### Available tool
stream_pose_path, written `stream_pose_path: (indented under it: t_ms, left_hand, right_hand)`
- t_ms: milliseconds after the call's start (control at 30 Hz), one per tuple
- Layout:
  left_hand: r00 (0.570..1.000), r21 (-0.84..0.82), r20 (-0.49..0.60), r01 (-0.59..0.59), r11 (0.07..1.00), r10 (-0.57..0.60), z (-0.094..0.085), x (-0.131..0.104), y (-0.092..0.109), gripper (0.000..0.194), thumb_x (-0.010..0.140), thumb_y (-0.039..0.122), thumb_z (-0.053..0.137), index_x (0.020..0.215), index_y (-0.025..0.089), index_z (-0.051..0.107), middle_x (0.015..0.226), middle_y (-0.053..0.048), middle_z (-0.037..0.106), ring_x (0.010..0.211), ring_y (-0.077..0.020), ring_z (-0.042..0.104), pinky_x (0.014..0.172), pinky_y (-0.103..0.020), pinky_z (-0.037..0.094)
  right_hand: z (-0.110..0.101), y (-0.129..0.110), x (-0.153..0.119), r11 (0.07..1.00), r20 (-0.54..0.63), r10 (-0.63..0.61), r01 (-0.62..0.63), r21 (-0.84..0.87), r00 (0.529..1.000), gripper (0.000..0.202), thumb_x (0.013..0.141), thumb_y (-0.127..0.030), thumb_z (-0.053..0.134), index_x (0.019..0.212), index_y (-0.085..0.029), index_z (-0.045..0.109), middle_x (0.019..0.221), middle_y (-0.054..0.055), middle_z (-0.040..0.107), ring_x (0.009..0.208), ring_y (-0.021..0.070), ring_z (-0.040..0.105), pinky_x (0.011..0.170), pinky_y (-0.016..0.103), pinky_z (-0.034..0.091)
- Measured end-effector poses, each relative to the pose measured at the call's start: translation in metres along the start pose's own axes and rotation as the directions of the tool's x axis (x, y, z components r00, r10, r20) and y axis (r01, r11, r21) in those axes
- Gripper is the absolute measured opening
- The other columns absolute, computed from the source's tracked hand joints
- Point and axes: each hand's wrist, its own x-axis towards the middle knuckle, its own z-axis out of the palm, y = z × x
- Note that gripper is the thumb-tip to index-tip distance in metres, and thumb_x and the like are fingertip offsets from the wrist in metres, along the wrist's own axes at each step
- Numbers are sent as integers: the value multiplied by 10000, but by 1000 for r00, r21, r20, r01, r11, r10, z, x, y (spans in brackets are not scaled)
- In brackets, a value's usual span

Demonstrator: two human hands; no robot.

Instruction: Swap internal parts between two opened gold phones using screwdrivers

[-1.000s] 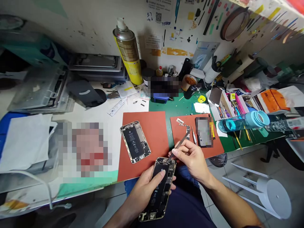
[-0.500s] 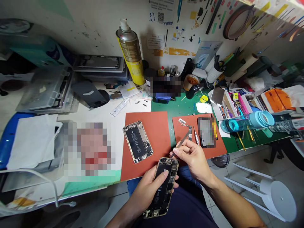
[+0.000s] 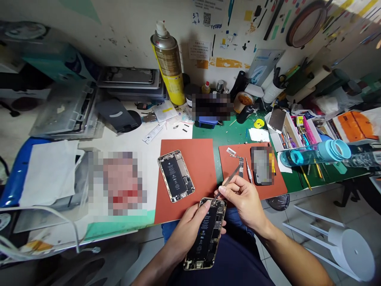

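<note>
My left hand (image 3: 190, 224) grips an opened smartphone (image 3: 205, 242) above my lap, its thumb near the top end and its fingertips wrapped round the far side. The phone's black battery and circuit board face up. In my right hand (image 3: 242, 200) a thin metal tweezers-like tool (image 3: 231, 177) is pinched, its lower tip at the phone's top edge beside my left thumb. A second opened phone (image 3: 176, 175) lies on the left brown mat (image 3: 205, 159). On the right brown mat (image 3: 276, 190) lie a small circuit board (image 3: 241, 163) and a screwdriver (image 3: 249, 171).
A pixelated phone-like item (image 3: 262, 167) lies on the right mat. A blue water bottle (image 3: 315, 154) rests on its side at the right, before a box of tools (image 3: 287, 137). A yellow spray can (image 3: 169, 67) stands against the wall. A white stool (image 3: 351, 254) is at lower right.
My left thumb has slid up the phone to its top end, beside the tool's tip. The whole view has shifted slightly; my right hand keeps its pinch on the tool.
</note>
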Motion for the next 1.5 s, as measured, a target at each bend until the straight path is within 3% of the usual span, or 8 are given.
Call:
stream_pose_path:
  t_ms: [267,533,1000,1200,1367,1433,1500]
  left_hand:
    - [1000,-39,15,-2,999,3,2,-3,-1,629,837,720,802,1080,158,660,925,-175,842,795,-328,846,640,-347,643]
    - [999,-34,30,-30,999,31,0,-6,-1,584,863,662,799,1146,172,651,977,-164,841,849,-333,848,661,-356,645]
    - [998,40,33,-56,998,54,-1,-1,-3,715,827,787,803,1160,179,630,1014,-147,845,865,-332,853,635,-325,636]
    - [993,65,53,-110,992,106,-1,4,-5,774,821,878,749,1157,188,654,1020,-123,844,865,-305,853,650,-310,645]
    - [997,44,6,-74,996,74,-2,7,-1,849,747,908,787,1176,186,663,1012,-128,841,883,-329,854,644,-320,656]
    - [997,50,-42,-61,997,63,-3,8,0,864,721,910,806,1171,186,666,1014,-127,837,879,-335,852,635,-327,659]
    - [995,43,-80,-62,997,65,-6,10,0,838,738,870,831,1204,194,662,1039,-124,835,920,-341,851,660,-339,670]
  right_hand:
    - [0,-3,-3,999,-7,-5,5,-31,1000,417,879,-554,908,817,-219,667,754,11,753,718,178,681,719,324,559]
    - [0,0,-4,999,-1,14,-14,-38,1000,436,867,-572,914,822,-216,666,766,18,769,725,180,683,718,327,550]
    - [-5,6,-1,998,31,51,-52,28,998,370,877,-501,934,907,-198,724,801,24,796,787,194,746,756,313,577]
    - [-5,-1,-3,999,-16,25,-24,27,1000,358,892,-501,922,911,-198,733,841,35,815,794,192,761,798,321,604]
    - [-29,-11,-21,992,-234,-121,125,-1,965,332,904,-462,915,1060,-219,751,860,32,810,824,210,791,832,350,644]
    - [-51,-15,-31,974,-319,-221,194,-113,922,331,947,-483,861,1123,-224,757,874,36,807,746,201,764,750,342,639]
    - [-77,-18,-39,914,-384,-338,202,-352,859,349,998,-518,785,1172,-215,773,893,45,806,701,196,730,689,329,606]
